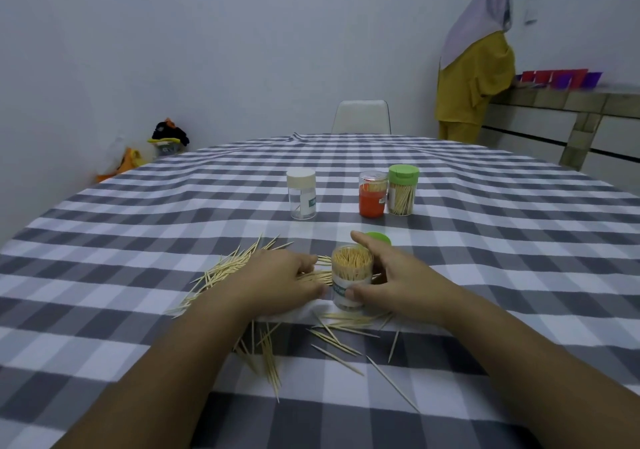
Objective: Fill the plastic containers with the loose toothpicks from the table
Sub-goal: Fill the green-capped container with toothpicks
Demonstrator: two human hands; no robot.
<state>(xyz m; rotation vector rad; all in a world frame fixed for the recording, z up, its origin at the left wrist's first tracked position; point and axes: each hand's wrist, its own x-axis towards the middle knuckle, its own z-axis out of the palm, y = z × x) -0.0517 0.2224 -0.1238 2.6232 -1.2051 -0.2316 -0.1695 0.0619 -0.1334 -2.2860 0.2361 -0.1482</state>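
Clear plastic container (352, 277), open, packed w/ toothpicks: right hand (398, 280) gripped it; left hand (282, 280) beside, fingers curled over loose wooden toothpicks (221, 270).

four containers (352, 277), two hands (277, 280), one chair (362, 116)

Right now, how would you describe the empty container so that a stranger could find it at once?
On the checked tablecloth, look beyond the hands to the three upright containers. The empty container stands alone on the left, apart from the other two. It alone has a cream lid and a clear body with no toothpicks inside.
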